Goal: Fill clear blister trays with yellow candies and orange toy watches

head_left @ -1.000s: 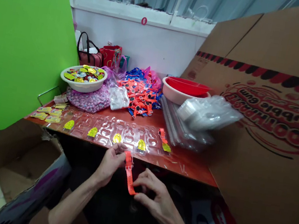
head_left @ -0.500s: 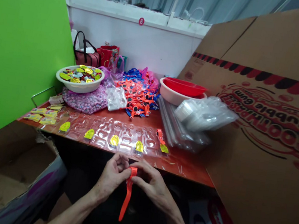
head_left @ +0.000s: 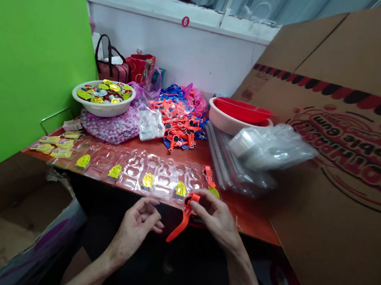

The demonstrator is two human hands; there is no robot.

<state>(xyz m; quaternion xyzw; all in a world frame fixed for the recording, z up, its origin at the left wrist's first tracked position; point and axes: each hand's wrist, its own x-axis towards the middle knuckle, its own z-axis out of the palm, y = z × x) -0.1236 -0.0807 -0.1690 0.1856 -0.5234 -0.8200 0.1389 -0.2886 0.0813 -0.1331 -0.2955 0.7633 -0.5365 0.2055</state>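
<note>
My right hand (head_left: 217, 214) pinches an orange toy watch strap (head_left: 183, 221) by its upper end, near a dark round spot; the long tail hangs down. It is at the table's front edge, just before the clear plastic blister trays (head_left: 165, 174). To the left, my left hand (head_left: 140, 221) is empty, its fingers loosely bent and apart, below the table edge. Several yellow foil-like pieces (head_left: 148, 180) sit in the row of trays. Another orange strap (head_left: 209, 176) lies in the tray at the right end.
Behind the trays lie a heap of orange straps (head_left: 179, 124) and a purple bag of small balls (head_left: 110, 125). A white basin (head_left: 102, 108) holds yellow pieces. Stacked clear plastic (head_left: 272, 148) and a large carton (head_left: 342, 186) stand right; a green board (head_left: 28, 49) rises left.
My right hand has carried the orange strap up and to the right, toward the trays. My left hand has let go of it and stays lower left. The view has shifted slightly.
</note>
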